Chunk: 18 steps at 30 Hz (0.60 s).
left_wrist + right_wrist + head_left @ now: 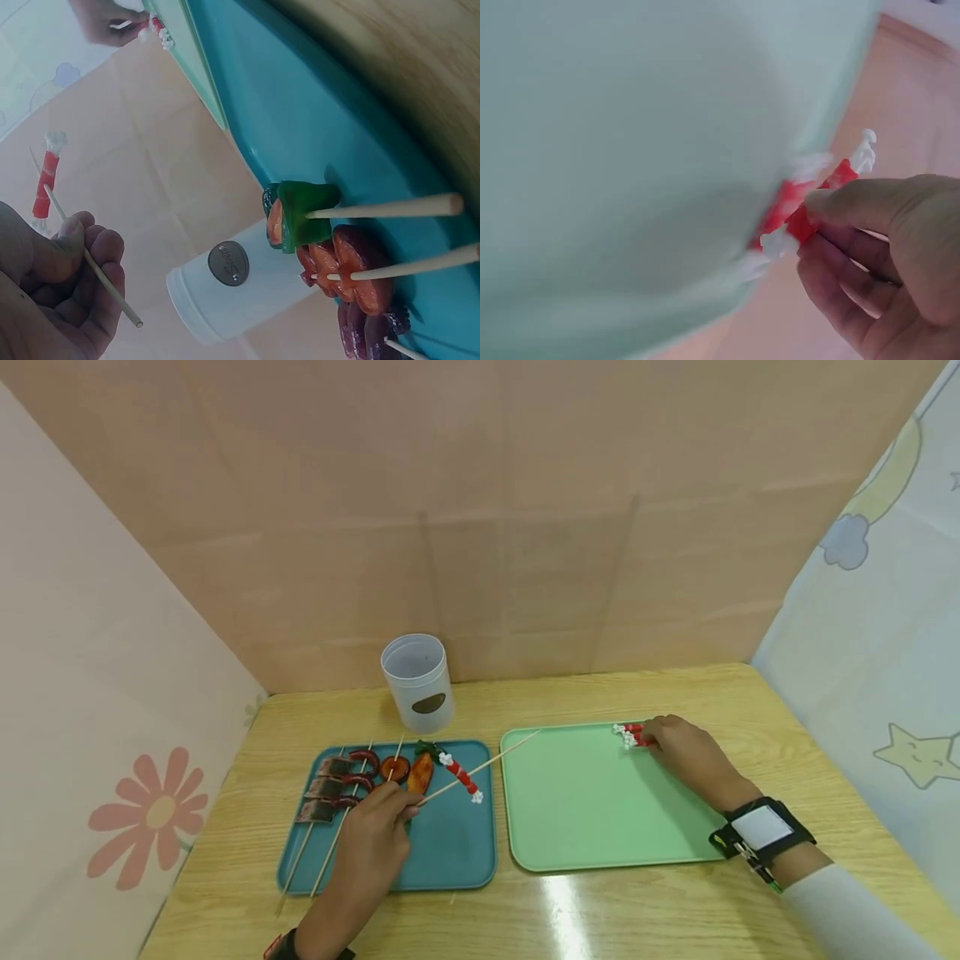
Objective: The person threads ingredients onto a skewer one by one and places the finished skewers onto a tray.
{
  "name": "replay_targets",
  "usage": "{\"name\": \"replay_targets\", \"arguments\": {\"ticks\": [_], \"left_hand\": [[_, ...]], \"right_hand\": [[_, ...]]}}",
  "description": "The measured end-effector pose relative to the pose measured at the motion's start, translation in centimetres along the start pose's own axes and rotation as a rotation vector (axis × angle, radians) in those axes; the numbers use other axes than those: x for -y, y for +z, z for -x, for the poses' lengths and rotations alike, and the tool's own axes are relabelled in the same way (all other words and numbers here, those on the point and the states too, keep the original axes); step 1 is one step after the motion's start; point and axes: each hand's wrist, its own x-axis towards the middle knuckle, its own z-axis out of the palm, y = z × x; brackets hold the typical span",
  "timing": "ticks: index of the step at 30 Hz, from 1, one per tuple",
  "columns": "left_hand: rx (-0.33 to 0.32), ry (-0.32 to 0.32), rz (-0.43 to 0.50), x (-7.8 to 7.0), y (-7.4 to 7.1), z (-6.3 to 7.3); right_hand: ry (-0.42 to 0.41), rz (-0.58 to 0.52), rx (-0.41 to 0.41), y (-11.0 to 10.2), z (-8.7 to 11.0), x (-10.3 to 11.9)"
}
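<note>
My left hand (373, 837) pinches a thin wooden skewer (517, 744) above the blue tray (450, 860). Threaded crosswise on it is a red piece with white frilled ends (452, 767), also in the left wrist view. At the back right of the green tray (585, 827), my right hand (690, 762) pinches a second red piece with white frilled ends (802, 225) between thumb and fingers. A similar red piece (780, 206) lies on the tray right beside it.
Several loaded skewers lie on the blue tray, with dark grey slabs (324, 788), dark red curls (362, 781), round orange-brown slices (394, 768) and a green pepper piece (311, 214). A white cup (420, 693) stands behind, near the back wall.
</note>
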Motion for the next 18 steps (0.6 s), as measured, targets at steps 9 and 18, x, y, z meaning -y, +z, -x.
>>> {"name": "replay_targets", "arguments": {"ticks": [9,18], "left_hand": [[-0.003,0.057,0.046,-0.5,0.3,-0.1],[-0.014,0.134,0.047,-1.2,0.8,-0.8]], "right_hand": [[0.191,-0.908,0.074,-4.1,-1.8,5.5],[0.151,-1.330,0.218,-6.4,-1.8,10.4]]}}
